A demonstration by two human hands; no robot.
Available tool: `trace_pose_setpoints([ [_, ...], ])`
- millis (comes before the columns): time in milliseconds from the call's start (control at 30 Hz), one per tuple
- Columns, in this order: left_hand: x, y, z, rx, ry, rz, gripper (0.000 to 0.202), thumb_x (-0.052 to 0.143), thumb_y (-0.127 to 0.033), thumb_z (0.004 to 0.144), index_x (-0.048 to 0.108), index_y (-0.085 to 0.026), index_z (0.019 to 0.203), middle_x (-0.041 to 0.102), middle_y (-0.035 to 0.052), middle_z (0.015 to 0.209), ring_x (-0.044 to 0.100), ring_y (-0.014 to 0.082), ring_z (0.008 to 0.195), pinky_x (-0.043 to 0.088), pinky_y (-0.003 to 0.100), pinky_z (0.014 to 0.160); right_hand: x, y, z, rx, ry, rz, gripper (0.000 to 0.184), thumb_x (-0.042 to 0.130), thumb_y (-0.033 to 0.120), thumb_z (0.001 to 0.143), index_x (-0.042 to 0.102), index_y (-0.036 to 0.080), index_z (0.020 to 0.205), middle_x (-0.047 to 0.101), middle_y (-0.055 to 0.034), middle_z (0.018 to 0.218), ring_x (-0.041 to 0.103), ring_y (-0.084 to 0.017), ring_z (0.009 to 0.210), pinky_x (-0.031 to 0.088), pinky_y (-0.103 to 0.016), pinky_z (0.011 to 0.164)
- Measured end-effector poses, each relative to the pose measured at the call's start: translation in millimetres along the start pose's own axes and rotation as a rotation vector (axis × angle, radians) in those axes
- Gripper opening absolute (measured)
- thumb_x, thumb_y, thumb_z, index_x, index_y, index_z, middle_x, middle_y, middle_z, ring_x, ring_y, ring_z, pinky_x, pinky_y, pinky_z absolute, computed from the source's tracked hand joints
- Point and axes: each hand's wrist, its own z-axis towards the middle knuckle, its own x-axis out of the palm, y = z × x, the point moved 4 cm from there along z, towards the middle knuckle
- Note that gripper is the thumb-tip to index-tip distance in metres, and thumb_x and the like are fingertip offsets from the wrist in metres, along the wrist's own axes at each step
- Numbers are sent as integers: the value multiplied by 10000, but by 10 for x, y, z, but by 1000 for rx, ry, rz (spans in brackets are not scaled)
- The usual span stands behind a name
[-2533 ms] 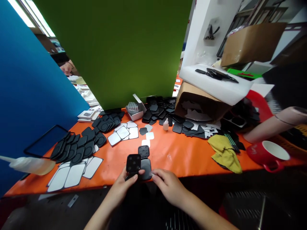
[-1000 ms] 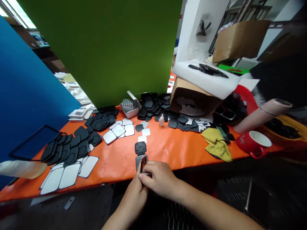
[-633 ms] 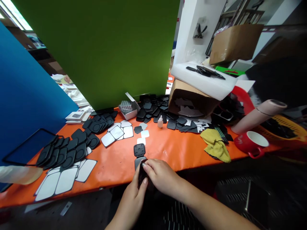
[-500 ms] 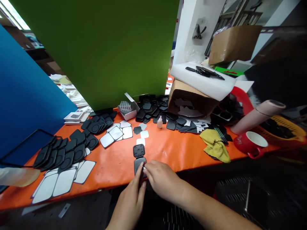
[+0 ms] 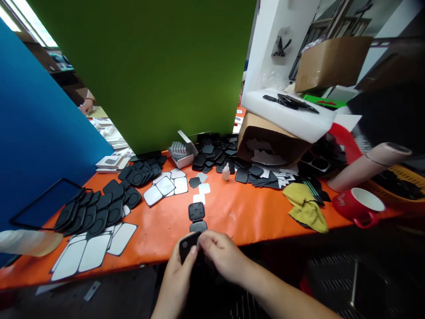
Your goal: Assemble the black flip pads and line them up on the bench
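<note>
Black piece (image 5: 186, 246) in left hand (image 5: 178, 268), right hand (image 5: 222, 253) touching

In your left hand (image 5: 177, 268) you hold a small, tilted dark piece (image 5: 187, 246) with rounded corners, your right hand (image 5: 223, 255) at its right edge, while just beyond, a two-panel black case (image 5: 196, 211) lies open on the orange table (image 5: 252, 217), partly hidden.

The head camera looks forward — and down.
</note>
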Motion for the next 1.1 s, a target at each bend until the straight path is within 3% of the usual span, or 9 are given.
trace_pose_setpoints([
  [133,-37,-41,-20,34,36,95,399,461,-402,820,534,-153,1122,629,88,1068,570,244,1000,465,347,845,-47,-61,6,65,2,-29,300,354,376,878,528,168,752,497,12,675,448,-107,640,348,-211,581],
  [333,-119,-137,-185,468,81,632,369,469,-251,819,517,-263,1184,582,27,1167,557,198,1036,441,276,891,-31,-61,-53,82,8,-66,314,367,396,868,483,168,685,475,14,655,408,-100,606,313,-219,556],
  [433,-137,-151,-273,639,165,804,518,460,-138,784,404,-279,1279,523,7,1239,533,176,1072,431,237,901,36,-118,-111,216,97,152,354,391,454,844,453,165,647,413,33,593,345,-75,518,268,-205,484],
  [567,-153,-129,-359,732,177,881,645,424,-61,743,295,-271,1340,487,8,1272,516,167,1093,418,224,912,128,-187,-153,389,105,470,329,513,461,770,445,160,655,359,60,540,245,-43,438,149,-190,415],
  [700,-156,-114,-296,600,116,714,457,457,-148,784,476,-260,1226,566,30,1190,560,187,1035,441,242,879,183,-194,-109,356,57,610,303,542,424,758,453,153,654,359,67,517,219,-33,408,108,-194,402],
  [800,-239,-117,-128,273,-31,410,293,483,-314,805,598,-184,1041,665,70,993,618,226,908,496,288,771,206,-170,-75,319,84,643,339,460,490,799,501,156,753,356,74,517,216,-34,396,114,-184,395],
  [900,-315,-144,-20,62,-151,131,360,512,-420,776,599,-116,949,686,85,848,633,248,814,512,321,689,207,-150,-58,316,115,518,354,396,494,831,524,164,818,362,72,537,229,-36,403,150,-175,396],
  [1000,-311,-186,-17,95,-146,94,366,541,-405,763,584,-126,996,682,76,882,629,232,824,500,323,729,211,-138,-32,290,126,354,319,412,446,836,531,151,801,395,53,575,297,-45,447,219,-177,421],
  [1100,-272,-185,-102,238,-107,235,294,530,-342,787,594,-190,1031,667,55,978,622,209,872,487,304,784,219,-133,-7,233,119,239,329,422,436,833,474,152,676,405,43,569,333,-53,466,250,-180,431],
])
